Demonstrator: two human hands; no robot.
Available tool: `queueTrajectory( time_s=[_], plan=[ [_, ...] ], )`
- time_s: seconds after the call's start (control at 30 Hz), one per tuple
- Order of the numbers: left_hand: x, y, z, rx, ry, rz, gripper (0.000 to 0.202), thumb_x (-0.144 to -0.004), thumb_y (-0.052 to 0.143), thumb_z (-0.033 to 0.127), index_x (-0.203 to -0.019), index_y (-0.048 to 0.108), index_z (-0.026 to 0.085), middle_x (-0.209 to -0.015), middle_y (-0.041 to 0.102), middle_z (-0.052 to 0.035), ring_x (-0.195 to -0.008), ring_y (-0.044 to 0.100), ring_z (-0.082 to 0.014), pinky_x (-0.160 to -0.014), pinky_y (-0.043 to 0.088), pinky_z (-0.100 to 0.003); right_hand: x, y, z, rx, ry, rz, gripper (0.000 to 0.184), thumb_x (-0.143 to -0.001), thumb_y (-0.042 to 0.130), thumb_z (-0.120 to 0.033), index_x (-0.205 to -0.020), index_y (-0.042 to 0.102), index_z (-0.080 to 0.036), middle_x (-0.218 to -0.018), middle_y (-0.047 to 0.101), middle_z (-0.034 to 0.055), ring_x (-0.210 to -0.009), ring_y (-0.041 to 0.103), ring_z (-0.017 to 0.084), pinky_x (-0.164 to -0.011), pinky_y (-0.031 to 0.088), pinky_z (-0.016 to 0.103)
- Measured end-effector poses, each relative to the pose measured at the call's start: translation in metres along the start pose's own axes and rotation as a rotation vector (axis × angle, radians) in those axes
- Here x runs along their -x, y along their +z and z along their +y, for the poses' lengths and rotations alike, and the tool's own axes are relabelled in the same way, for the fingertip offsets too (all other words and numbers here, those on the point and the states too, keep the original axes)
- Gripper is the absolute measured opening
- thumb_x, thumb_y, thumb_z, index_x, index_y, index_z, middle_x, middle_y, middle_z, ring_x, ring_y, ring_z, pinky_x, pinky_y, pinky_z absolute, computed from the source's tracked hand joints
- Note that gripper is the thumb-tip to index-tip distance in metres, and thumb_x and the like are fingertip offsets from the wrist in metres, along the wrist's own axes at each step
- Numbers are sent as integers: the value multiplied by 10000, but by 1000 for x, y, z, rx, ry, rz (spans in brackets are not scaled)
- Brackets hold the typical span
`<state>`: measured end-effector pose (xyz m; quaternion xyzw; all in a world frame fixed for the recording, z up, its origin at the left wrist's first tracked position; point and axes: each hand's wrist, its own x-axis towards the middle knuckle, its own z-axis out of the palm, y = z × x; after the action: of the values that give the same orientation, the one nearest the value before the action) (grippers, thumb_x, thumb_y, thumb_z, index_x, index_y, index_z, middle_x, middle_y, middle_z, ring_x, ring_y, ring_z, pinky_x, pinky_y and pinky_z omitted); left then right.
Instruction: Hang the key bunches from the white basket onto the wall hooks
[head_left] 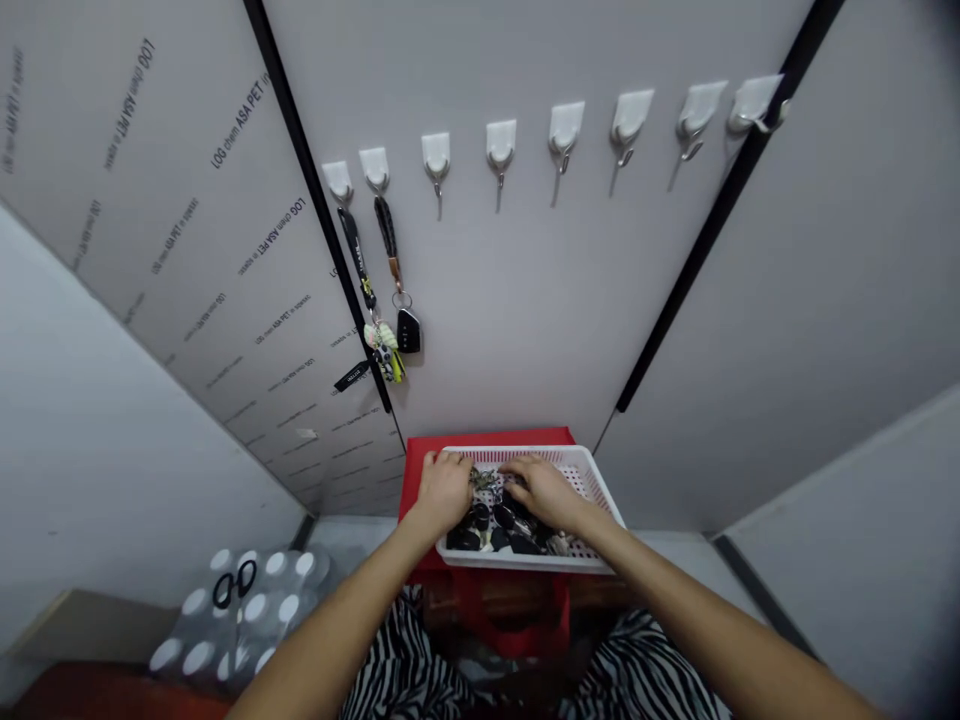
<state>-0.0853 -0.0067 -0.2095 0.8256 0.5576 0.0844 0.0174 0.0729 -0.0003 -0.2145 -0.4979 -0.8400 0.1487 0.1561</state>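
A white basket (525, 564) of keys (514, 520) sits over a red bag (495, 438), near side of the far wall (510, 330). The left hand (448, 490) bends over the basket's left end; the right hand (546, 490) reaches in with curled fingers, at the keys. I cannot tell whether either hand grips anything. Key straps (386, 230) hang from the two leftmost hooks (374, 168).

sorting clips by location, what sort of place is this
Probably a home or small office: tall cabinet-like panels with black strips, a row of white hooks, and a pack of white-capped bottles.
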Motion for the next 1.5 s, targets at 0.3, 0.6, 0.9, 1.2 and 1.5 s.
queueTrajectory(
  time_s=[0.3,0.6,0.9,1.2,1.5],
  plan=[
    [-7,1,-11,530,-139,43,231,-620,390,138,-794,541,153,-819,572,-39,-760,492,-122,-703,357,-231,-17,17,-16,183,29,-68,347,-587,488,-269,-923,508,-189,-899,534,86,-830,458,209,-701,331,297],
    [7,-8,-19,822,-188,39,196,-602,396,151,-709,560,143,-654,561,-6,-614,482,-99,-585,359,-195,-13,8,-16,114,36,-43,208,-676,360,-239,-734,551,-183,-758,581,54,-730,498,163,-628,325,249],
    [-1,-35,-7,1293,-269,85,111,-579,429,141,-663,500,124,-494,454,38,-479,411,-56,-498,324,-170,-10,-22,-11,-219,11,16,229,-680,364,-286,-700,549,-153,-617,560,9,-558,467,100,-509,310,193],
    [-10,-60,4,1349,-145,-48,152,-566,467,129,-718,481,120,-463,443,56,-445,399,-43,-483,307,-172,-9,-34,-25,-571,-50,-6,256,-665,395,-254,-836,546,-138,-805,574,37,-742,493,130,-676,358,238],
    [-26,-92,2,1330,-39,42,177,-557,466,98,-734,471,111,-485,450,50,-451,401,-39,-486,321,-175,-32,-53,-43,-846,-19,100,213,-648,428,-324,-611,501,-127,-502,481,-32,-466,417,63,-469,338,188]
  ],
)
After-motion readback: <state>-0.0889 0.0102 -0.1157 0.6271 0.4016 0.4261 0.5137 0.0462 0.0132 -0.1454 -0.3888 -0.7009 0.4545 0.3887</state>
